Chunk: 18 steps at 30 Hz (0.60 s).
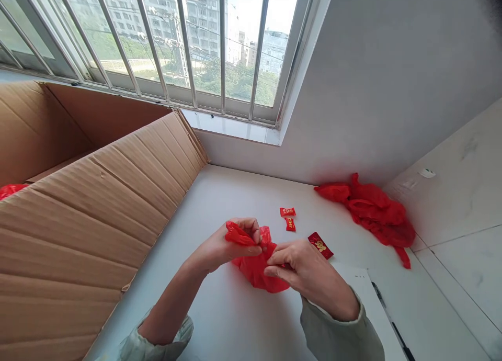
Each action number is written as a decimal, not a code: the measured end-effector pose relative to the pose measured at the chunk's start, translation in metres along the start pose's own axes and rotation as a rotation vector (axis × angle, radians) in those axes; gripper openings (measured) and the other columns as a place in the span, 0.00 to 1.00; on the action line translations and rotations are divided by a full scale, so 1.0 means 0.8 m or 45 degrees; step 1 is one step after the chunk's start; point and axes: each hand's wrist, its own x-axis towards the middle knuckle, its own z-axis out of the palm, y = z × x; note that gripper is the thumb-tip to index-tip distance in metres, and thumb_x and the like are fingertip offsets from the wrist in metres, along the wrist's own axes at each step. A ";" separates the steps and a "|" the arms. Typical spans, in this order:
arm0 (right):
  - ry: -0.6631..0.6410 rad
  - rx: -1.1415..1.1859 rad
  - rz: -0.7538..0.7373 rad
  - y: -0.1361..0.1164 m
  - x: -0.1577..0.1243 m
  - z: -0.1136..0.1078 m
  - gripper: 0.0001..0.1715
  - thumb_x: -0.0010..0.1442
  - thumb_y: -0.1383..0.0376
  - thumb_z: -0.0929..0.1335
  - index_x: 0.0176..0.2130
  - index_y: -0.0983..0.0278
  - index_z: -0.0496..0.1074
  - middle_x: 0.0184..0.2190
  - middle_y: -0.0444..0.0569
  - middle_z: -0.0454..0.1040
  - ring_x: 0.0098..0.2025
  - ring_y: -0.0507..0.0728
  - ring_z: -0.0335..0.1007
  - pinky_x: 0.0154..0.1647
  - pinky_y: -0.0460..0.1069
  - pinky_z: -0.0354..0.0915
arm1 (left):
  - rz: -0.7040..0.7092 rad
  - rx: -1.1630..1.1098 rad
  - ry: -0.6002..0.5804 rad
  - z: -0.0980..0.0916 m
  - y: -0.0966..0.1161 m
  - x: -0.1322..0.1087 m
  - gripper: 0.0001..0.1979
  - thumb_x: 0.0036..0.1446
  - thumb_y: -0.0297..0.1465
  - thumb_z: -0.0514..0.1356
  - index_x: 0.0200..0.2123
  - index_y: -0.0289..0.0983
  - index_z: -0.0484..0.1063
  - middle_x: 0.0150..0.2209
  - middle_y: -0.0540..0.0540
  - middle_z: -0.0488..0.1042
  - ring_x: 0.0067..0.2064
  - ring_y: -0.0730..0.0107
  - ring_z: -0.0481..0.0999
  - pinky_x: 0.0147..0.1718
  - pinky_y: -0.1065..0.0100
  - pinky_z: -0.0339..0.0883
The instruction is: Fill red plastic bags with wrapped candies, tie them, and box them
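Observation:
A red plastic bag [257,271] rests on the white tabletop, rounded below and gathered at the top; its contents are hidden. My left hand [239,240] is closed on the bag's top, with a loop of red plastic sticking out over the fingers. Thumb and fingers of my right hand [292,261] are pinched on the bag's right side near the neck. Just beyond the hands lie two small red wrapped candies [287,212], close to each other. A dark red packet with gold print [320,245] lies past my right hand.
A large open cardboard box [117,193] stands on the left, with some red plastic [11,190] inside. Crumpled red bags [376,214] lie against the wall at the right. A white sheet [358,285] and a black pen [402,340] are at the lower right. Behind is a barred window [221,47].

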 end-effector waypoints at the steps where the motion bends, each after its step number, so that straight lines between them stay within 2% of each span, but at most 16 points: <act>1: 0.090 0.120 0.006 0.002 0.001 -0.003 0.14 0.60 0.63 0.67 0.24 0.61 0.74 0.24 0.44 0.72 0.25 0.51 0.63 0.26 0.47 0.55 | 0.046 0.052 0.005 0.003 0.000 -0.001 0.07 0.48 0.24 0.62 0.27 0.35 0.64 0.29 0.52 0.69 0.31 0.75 0.66 0.30 0.71 0.57; 3: 0.290 0.358 0.023 0.006 0.008 -0.006 0.13 0.63 0.60 0.64 0.33 0.60 0.77 0.31 0.46 0.75 0.32 0.53 0.68 0.31 0.47 0.60 | 0.150 0.189 0.012 0.010 0.003 -0.004 0.06 0.49 0.22 0.60 0.28 0.35 0.64 0.28 0.52 0.67 0.30 0.76 0.64 0.28 0.72 0.57; 5: 0.353 0.537 0.037 0.012 0.017 -0.003 0.15 0.65 0.60 0.62 0.38 0.61 0.76 0.32 0.46 0.75 0.35 0.53 0.69 0.34 0.47 0.63 | 0.252 0.351 0.023 0.016 0.008 -0.007 0.05 0.51 0.21 0.56 0.28 0.36 0.64 0.29 0.53 0.66 0.30 0.76 0.63 0.28 0.73 0.57; 8: 0.252 0.749 0.090 0.025 0.030 0.009 0.14 0.64 0.61 0.62 0.37 0.62 0.75 0.29 0.44 0.73 0.32 0.51 0.66 0.33 0.46 0.62 | 0.384 0.627 0.094 0.024 0.013 -0.009 0.08 0.49 0.18 0.53 0.28 0.37 0.61 0.27 0.54 0.64 0.29 0.77 0.60 0.27 0.73 0.56; 11: 0.221 0.937 0.149 0.037 0.035 0.019 0.11 0.62 0.61 0.65 0.37 0.64 0.75 0.28 0.43 0.71 0.30 0.49 0.64 0.32 0.46 0.61 | 0.511 0.939 0.213 0.028 0.010 -0.005 0.11 0.47 0.16 0.51 0.28 0.38 0.58 0.25 0.55 0.61 0.28 0.76 0.56 0.26 0.73 0.51; 15: 0.156 1.179 0.203 0.042 0.032 0.019 0.14 0.58 0.59 0.68 0.40 0.64 0.77 0.29 0.44 0.71 0.30 0.49 0.64 0.34 0.47 0.63 | 0.673 1.226 0.343 0.029 -0.002 0.005 0.11 0.57 0.18 0.45 0.35 0.38 0.62 0.32 0.50 0.64 0.32 0.73 0.61 0.29 0.72 0.56; 18: 0.197 1.207 0.231 0.038 0.031 0.017 0.13 0.57 0.59 0.69 0.39 0.64 0.77 0.30 0.45 0.74 0.31 0.50 0.66 0.36 0.48 0.64 | 0.761 1.300 0.454 0.025 -0.004 0.007 0.08 0.62 0.24 0.47 0.37 0.38 0.64 0.33 0.47 0.63 0.34 0.72 0.63 0.30 0.72 0.57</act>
